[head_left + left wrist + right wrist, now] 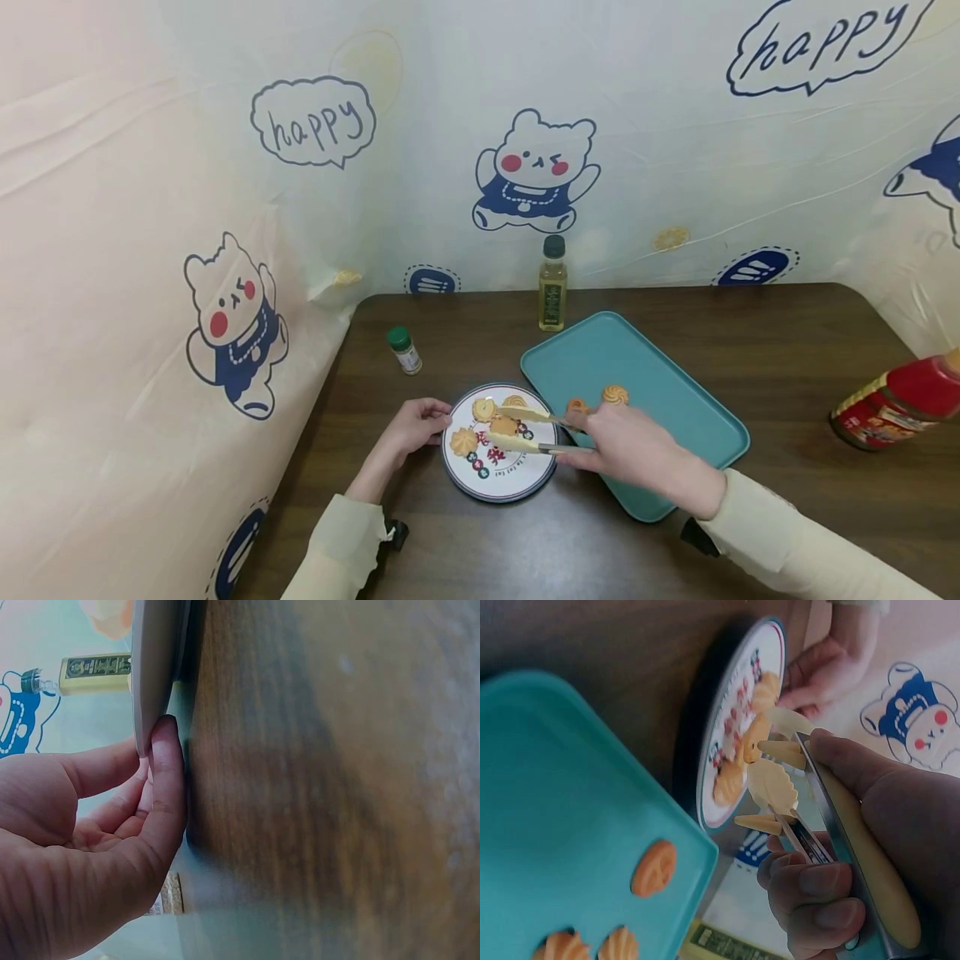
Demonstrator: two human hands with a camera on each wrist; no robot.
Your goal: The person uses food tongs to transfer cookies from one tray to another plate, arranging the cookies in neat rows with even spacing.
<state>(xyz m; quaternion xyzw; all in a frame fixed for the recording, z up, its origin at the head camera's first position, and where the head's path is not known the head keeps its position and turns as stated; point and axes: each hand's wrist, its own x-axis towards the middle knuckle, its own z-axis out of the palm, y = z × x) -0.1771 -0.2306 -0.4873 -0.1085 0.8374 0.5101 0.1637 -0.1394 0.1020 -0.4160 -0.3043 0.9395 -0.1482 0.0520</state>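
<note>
My left hand (414,432) pinches the left rim of a round white plate (517,482) with red and dark printing. In the left wrist view the thumb lies over the plate's rim (154,675) and a finger is below it. My right hand (633,448) grips metal tongs (866,862) with cream-coloured ends. The tongs' two ends stand apart over the plate, on either side of a golden cookie (504,426); I cannot tell whether they touch it. Other piped cookies lie on the plate, among them a flower-shaped cookie (463,442) and a round cookie (483,409).
A teal tray (675,408) lies to the plate's right, bearing several cookies (654,868). Behind it stands an oil bottle (552,292). A green-capped shaker (405,350) is at the back left, and a red-labelled jar (892,404) at the far right.
</note>
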